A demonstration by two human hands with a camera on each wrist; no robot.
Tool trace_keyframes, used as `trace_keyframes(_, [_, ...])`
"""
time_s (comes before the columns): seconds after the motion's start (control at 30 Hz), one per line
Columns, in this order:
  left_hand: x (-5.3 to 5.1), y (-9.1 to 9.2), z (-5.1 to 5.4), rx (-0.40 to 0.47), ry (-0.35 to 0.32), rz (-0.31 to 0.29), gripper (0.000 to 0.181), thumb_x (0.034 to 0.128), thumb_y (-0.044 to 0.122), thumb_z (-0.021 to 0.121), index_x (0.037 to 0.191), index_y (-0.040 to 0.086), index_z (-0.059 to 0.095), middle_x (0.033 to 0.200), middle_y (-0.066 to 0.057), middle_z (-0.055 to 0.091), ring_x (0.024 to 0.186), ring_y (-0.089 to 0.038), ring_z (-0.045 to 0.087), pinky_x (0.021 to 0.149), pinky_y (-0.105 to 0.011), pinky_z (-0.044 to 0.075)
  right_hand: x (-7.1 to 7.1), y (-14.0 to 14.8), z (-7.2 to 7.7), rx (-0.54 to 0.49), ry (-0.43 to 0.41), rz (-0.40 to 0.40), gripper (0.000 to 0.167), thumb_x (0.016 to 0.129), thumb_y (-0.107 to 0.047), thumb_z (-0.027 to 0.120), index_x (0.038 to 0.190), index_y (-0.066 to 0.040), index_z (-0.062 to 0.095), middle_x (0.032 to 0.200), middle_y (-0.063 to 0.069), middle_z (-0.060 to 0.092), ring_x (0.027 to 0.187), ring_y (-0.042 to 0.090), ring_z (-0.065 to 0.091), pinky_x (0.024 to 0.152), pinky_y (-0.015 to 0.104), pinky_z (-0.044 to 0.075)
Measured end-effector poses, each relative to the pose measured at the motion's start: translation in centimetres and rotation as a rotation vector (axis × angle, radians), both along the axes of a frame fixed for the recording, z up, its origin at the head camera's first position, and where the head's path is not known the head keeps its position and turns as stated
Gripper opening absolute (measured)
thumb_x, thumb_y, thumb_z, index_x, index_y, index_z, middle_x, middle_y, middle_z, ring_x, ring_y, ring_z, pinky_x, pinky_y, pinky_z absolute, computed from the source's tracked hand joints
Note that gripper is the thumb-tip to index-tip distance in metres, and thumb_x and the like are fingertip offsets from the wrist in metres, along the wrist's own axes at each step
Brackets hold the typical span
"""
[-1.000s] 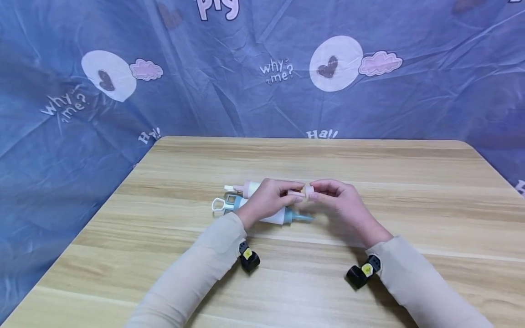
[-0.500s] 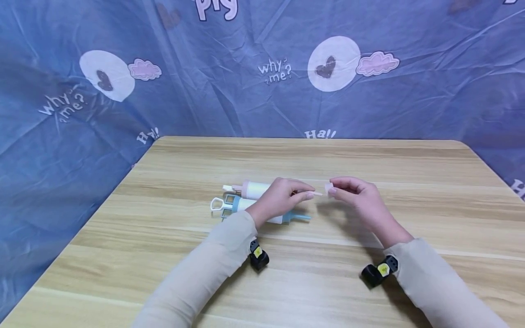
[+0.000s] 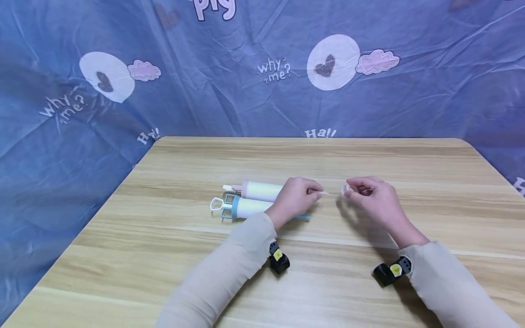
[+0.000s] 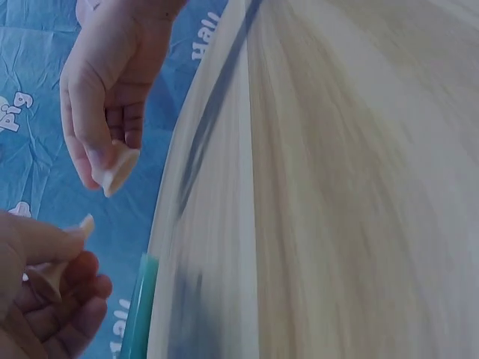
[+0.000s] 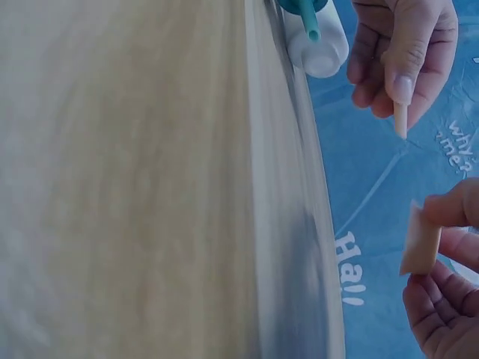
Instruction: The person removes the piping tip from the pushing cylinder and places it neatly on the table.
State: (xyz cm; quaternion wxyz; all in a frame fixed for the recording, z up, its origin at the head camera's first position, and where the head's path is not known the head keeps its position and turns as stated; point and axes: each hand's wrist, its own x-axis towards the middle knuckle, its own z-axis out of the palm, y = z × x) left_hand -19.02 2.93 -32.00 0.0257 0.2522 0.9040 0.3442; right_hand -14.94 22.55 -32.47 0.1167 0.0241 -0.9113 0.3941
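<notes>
My left hand (image 3: 297,195) pinches a pale pink nozzle (image 5: 401,123) between thumb and fingers. Its thin tip points right, and its flared base (image 4: 49,281) shows in the left wrist view. A short way to the right, my right hand (image 3: 376,193) holds a small pale pink ring-shaped cap (image 5: 422,243) by thumb and fingertips. The two pieces are apart, both above the table. Left of and behind my left hand lies a white syringe with a pink collar (image 3: 245,188), its front end hidden in the head view. Alongside it is a syringe with a blue collar (image 3: 235,207).
Both syringes lie side by side on the wooden table (image 3: 197,264), plunger handles to the left. The blue nozzle (image 3: 303,217) of the nearer one sticks out under my left wrist. A blue printed cloth (image 3: 229,82) hangs behind the table's far edge.
The nozzle and the cap were together between my hands, and have come apart. Both hands have moved right, the right hand farther. The syringes stay in place.
</notes>
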Motion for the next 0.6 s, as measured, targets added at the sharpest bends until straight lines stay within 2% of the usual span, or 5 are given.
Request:
trace_keyframes(0.1, [0.1, 0.8, -0.2, 0.010, -0.030, 0.043, 0.015, 0.0869, 0.020, 0.065, 0.098, 0.014, 0.073, 0.088, 0.004, 0.070, 0.072, -0.003, 0.056, 0.067, -0.013, 0.044, -0.2, 0.2, -0.1, 0.043, 0.014, -0.003, 0.036, 0.085, -0.022, 0.067, 0.113, 0.001, 0.064, 0.102, 0.018, 0.061, 0.086, 0.020, 0.053, 0.065, 0.011, 0.040])
trace_keyframes(0.23, [0.0, 1.9, -0.6, 0.036, -0.046, 0.089, 0.010, 0.0834, 0.017, 0.069, 0.091, 0.015, 0.075, 0.086, 0.006, 0.071, 0.077, -0.004, 0.059, 0.071, -0.014, 0.045, -0.5, 0.6, -0.4, 0.063, -0.005, 0.003, 0.033, 0.085, -0.019, 0.067, 0.110, 0.002, 0.065, 0.102, 0.018, 0.060, 0.088, 0.024, 0.053, 0.066, 0.014, 0.041])
trace_keyframes(0.4, [-0.1, 2.8, -1.2, 0.073, -0.084, 0.117, 0.008, 0.0805, 0.015, 0.071, 0.087, 0.015, 0.075, 0.084, 0.006, 0.071, 0.080, -0.006, 0.060, 0.075, -0.016, 0.045, -0.9, 1.2, -0.7, 0.045, -0.075, 0.032, 0.034, 0.083, -0.014, 0.067, 0.112, 0.003, 0.063, 0.110, 0.021, 0.059, 0.094, 0.028, 0.055, 0.070, 0.014, 0.042])
trace_keyframes(0.6, [-0.1, 3.9, -1.6, 0.029, -0.121, 0.184, 0.008, 0.0781, 0.017, 0.073, 0.086, 0.018, 0.074, 0.083, 0.008, 0.070, 0.078, -0.006, 0.059, 0.074, -0.018, 0.045, -1.3, 1.7, -1.4, -0.010, -0.146, 0.043, 0.038, 0.081, -0.016, 0.070, 0.113, 0.003, 0.062, 0.109, 0.020, 0.059, 0.093, 0.024, 0.054, 0.069, 0.015, 0.043])
